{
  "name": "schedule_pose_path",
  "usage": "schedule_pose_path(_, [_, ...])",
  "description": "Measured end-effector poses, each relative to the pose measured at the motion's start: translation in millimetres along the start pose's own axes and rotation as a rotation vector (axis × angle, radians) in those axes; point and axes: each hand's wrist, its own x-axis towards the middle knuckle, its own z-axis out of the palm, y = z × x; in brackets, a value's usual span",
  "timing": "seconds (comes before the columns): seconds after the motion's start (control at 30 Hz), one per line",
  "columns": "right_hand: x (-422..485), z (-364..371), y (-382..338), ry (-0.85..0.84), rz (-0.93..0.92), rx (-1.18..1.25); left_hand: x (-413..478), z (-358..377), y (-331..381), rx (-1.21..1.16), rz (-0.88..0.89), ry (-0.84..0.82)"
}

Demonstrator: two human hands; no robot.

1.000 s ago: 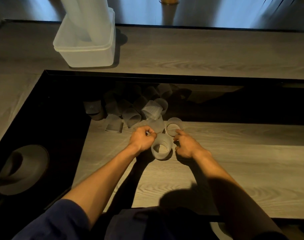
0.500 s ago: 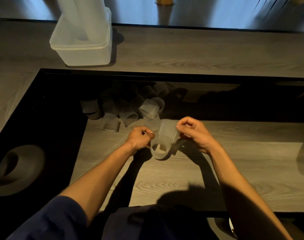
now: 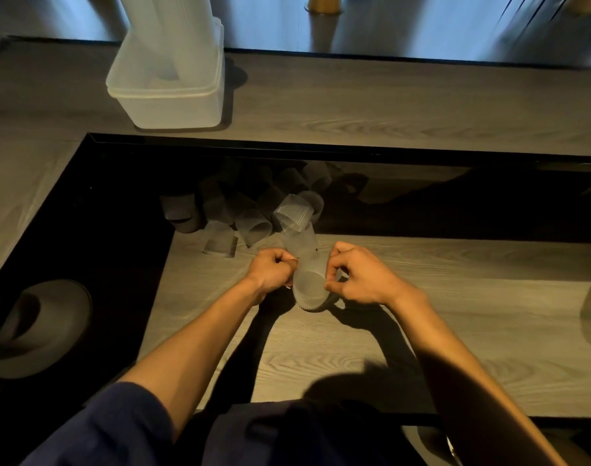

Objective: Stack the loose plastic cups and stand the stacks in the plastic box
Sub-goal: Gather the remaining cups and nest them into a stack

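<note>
A short stack of translucent ribbed cups stands on the wooden table between my hands. My left hand pinches its left rim and my right hand pinches its right rim, fingers curled. Just behind lies a heap of loose cups, several on their sides, partly in dark shadow. One ribbed cup sits tilted on top of the heap. The plastic box stands far left on the raised counter, with tall cup stacks upright inside it.
A dark glossy strip runs along the left and back of the table. A dark hat lies at the left. A raised wooden counter spans the back.
My right hand picked a loose cup off the table, carried it over the stack and lowered it in. Both hands now pinch the stack's rim.
</note>
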Motion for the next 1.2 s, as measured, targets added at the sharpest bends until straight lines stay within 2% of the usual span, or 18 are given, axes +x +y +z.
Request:
schedule_pose_path(0.3, [6,4,-24,-0.138,-0.041,-0.232,-8,-1,8,-0.021,-0.003,-0.015])
schedule_pose_path(0.47, [8,10,-32,-0.102,-0.135,-0.382,-11,-5,8,-0.045,-0.014,-0.054])
schedule_pose_path(0.6, [9,20,-34,-0.115,-0.058,-0.475,-10,-7,4,-0.060,-0.023,-0.078])
schedule_pose_path(0.67, [11,22,-32,-0.178,-0.030,-0.414,-9,-7,2,-0.065,-0.014,-0.075])
schedule_pose_path(0.77, [17,12,-30,-0.204,-0.031,-0.135,-9,-8,0,-0.032,0.037,-0.080])
schedule_pose_path(0.87, [25,8,-25,-0.049,-0.021,0.172,-7,-9,-3,0.078,0.099,-0.078])
schedule_pose_path(0.93, [35,9,-20,0.115,0.030,0.232,-7,-8,-2,0.122,0.140,-0.056])
schedule_pose_path(1.03, [53,12,-17,0.239,0.067,-0.012,-7,-11,1,0.252,0.215,-0.035])
schedule_pose_path(1.2, [75,15,-36,0.165,0.071,-0.363,-6,-18,0,0.379,0.265,-0.025])
